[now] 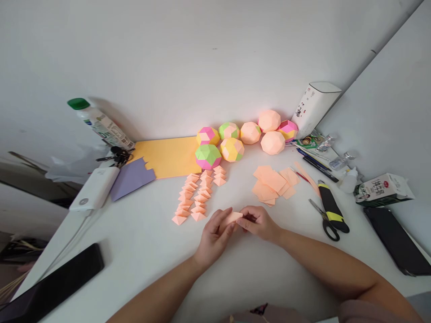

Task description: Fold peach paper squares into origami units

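Note:
Between both hands, above the middle of the table, is a small peach paper piece (232,218). My left hand (215,233) pinches its left side between thumb and fingers. On its right end the fingertips of my right hand (258,223) are closed. Beyond the left hand, small folded peach paper pieces (185,202) stand in rows. A loose pile of flat peach paper pieces (271,181) lies beyond the right hand. Several faceted paper balls (232,149) in peach, green, yellow and pink sit against the wall.
Scissors (326,222) and a black-and-yellow utility knife (332,206) lie to the right, near a milk carton (384,188) and a phone (397,237). Orange paper (168,154), purple paper (131,177), a white power bank (92,188) and a green-capped bottle (104,123) occupy the left.

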The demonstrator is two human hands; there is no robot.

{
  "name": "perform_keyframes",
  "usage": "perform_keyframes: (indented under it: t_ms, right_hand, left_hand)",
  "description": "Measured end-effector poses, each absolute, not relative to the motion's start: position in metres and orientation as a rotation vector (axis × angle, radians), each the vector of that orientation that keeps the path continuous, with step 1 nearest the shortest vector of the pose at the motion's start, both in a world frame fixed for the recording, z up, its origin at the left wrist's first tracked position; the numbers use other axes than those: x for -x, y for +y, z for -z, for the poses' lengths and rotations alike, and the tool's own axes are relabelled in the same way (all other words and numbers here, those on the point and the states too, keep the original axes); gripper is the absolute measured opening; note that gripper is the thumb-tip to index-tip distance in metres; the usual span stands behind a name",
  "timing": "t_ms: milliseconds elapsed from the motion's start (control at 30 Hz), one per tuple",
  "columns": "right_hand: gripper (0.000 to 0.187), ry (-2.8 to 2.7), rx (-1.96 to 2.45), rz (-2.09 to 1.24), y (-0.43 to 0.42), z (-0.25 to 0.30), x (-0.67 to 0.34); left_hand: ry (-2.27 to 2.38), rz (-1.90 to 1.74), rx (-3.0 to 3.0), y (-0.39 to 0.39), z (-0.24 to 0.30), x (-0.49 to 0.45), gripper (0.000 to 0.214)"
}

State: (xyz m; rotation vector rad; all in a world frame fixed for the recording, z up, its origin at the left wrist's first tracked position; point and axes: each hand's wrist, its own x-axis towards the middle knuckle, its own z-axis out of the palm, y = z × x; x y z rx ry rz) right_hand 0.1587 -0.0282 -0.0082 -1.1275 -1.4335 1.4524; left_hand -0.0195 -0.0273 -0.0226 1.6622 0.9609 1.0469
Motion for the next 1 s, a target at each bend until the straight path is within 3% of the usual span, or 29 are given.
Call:
perform_keyframes:
  t_ms: [200,1000]
  right_hand:
    - [0.021,-1.387,1.147,-1.4,-0.029,0.009,-0.158]
    - [0.02,-1.227,1.058,-1.552,-0.025,0.009,-0.159]
  left_hand:
    - [1.051,-0.956,-1.604,-0.026,0.023,0.019,0.024]
    - [0.95,-0.783,-1.639,-0.026,0.012,0.019,0.034]
